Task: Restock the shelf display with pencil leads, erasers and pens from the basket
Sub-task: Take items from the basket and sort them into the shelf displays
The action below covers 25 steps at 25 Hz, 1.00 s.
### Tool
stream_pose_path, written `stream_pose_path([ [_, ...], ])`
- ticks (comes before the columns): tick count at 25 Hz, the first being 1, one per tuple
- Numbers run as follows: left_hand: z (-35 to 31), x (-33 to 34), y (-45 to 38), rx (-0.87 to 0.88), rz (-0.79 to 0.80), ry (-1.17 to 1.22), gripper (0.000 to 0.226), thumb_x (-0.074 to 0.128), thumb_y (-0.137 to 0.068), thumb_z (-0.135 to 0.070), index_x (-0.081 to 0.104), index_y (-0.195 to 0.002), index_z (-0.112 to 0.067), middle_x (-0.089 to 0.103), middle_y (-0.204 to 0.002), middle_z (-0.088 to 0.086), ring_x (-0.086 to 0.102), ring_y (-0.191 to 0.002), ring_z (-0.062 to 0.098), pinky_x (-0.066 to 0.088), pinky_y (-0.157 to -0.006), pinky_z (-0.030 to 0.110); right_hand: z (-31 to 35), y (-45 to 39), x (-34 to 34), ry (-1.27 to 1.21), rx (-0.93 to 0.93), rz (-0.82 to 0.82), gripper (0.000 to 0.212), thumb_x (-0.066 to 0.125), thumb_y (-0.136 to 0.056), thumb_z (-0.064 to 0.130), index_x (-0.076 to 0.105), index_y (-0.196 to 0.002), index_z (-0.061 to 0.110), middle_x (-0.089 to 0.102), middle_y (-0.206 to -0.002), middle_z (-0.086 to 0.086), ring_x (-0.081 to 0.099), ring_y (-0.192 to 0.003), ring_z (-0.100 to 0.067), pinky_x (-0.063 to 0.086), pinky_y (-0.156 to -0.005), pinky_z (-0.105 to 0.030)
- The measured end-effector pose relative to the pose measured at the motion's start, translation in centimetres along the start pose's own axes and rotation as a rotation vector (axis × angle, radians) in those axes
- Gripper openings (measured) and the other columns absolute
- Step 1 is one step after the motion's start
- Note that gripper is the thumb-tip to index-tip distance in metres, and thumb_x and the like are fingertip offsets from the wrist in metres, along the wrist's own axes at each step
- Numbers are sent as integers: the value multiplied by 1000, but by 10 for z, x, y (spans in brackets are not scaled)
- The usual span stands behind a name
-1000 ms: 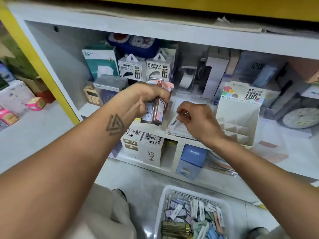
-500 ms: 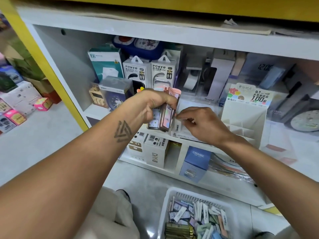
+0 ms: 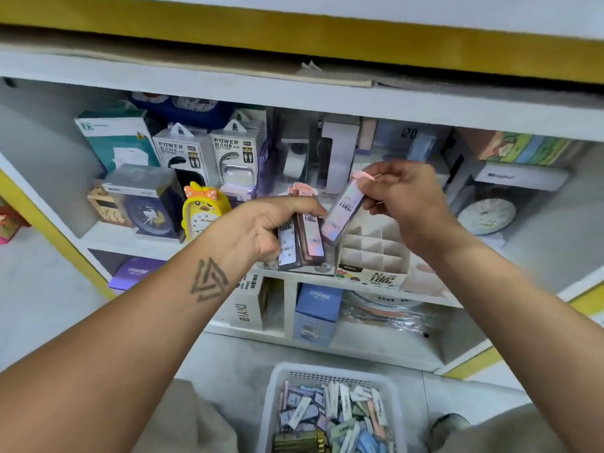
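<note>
1. Your left hand (image 3: 261,227) is gripping a small stack of pencil lead cases (image 3: 300,238), fingers curled round their upper halves, with the pink caps poking out above your knuckles.
2. Your right hand (image 3: 405,197) is pinching a single lead case (image 3: 343,210) by its pink cap; the case is hanging tilted, its lower end pointing toward 7 o'clock and lying just beside the stack.
3. The white cardboard display (image 3: 372,253), with its tiered empty slots, is sitting on the shelf at 5 o'clock from the single case, partly behind your right wrist.
4. The white basket (image 3: 277,387) is lying on the floor at 6 o'clock from your hands, holding a jumble of small packets.
5. A yellow chick clock (image 3: 202,210) is standing on the shelf at 9 o'clock from your left hand, with two power bank boxes (image 3: 209,155) behind it.
</note>
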<state>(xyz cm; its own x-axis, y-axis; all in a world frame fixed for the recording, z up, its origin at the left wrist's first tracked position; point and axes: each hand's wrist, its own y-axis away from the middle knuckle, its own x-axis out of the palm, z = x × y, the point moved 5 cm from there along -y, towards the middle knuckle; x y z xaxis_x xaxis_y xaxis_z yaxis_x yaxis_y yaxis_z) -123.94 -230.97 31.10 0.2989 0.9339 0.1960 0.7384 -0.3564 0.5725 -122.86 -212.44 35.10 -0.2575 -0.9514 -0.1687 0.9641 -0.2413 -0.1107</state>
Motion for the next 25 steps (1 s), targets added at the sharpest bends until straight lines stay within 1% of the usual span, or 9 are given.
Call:
stream_pose_path([
  [4,-7,12,-11,-2,-54,60,14,79,-77,-14,67,-70,-10,70,-63,11,68,-52,22,58,-58,49,16,-10,-44,249,-224,-115,8,71,-91,9,67,-97,6,71,-73,-11,63,-51,-18,56,-54,-35],
  [8,-13,22,-21,23,-69,146,21,83,-73,-23,66,-75,-12,68,-61,9,66,-48,20,59,-51,43,5,-10,-38,510,-369,-69,7,69,-94,19,65,-98,15,72,-75,-4,70,-62,-15,60,-66,-42],
  [10,-10,23,-26,24,-76,163,26,85,-71,-28,66,-77,-12,68,-61,9,66,-48,20,58,-48,38,-7,-11,-28,577,-417,-17,8,67,-95,19,64,-101,14,72,-80,-5,70,-71,-22,58,-72,-45],
  [15,-4,16,-32,-5,-85,171,34,85,-70,-37,63,-74,-12,68,-64,10,67,-51,22,60,-56,44,-30,-19,-10,658,-394,80,6,66,-96,13,65,-99,18,68,-75,3,68,-71,-20,58,-71,-41],
  [17,-4,13,-33,-20,-83,147,31,83,-72,-35,62,-74,-12,69,-68,11,67,-57,23,60,-65,49,-37,-18,-2,689,-356,136,10,61,-98,10,68,-103,16,70,-80,-3,69,-73,-23,58,-72,-40],
  [19,-3,10,-34,-31,-86,138,28,83,-73,-30,62,-73,-12,68,-68,11,66,-59,24,58,-69,53,-35,-13,3,798,-429,164,16,56,-99,7,71,-105,10,73,-86,-11,69,-78,-31,56,-75,-40],
  [21,-2,9,-33,-34,-95,138,28,84,-72,-29,62,-74,-12,68,-68,11,66,-57,23,59,-65,51,-24,-5,2,928,-551,86,18,55,-97,7,71,-105,7,74,-92,-13,68,-85,-35,55,-76,-41],
  [23,-2,10,-33,-23,-112,146,30,85,-70,-31,63,-76,-11,68,-67,11,67,-55,23,60,-59,49,-11,4,-3,1006,-579,-3,15,56,-95,18,70,-97,15,74,-92,-6,67,-86,-31,53,-70,-39],
  [25,-1,11,-33,-19,-127,153,33,86,-69,-33,63,-77,-11,68,-65,11,67,-54,24,59,-57,50,-17,13,2,1078,-418,185,15,61,-91,41,63,-84,28,68,-84,7,64,-77,-19,43,-59,-29],
])
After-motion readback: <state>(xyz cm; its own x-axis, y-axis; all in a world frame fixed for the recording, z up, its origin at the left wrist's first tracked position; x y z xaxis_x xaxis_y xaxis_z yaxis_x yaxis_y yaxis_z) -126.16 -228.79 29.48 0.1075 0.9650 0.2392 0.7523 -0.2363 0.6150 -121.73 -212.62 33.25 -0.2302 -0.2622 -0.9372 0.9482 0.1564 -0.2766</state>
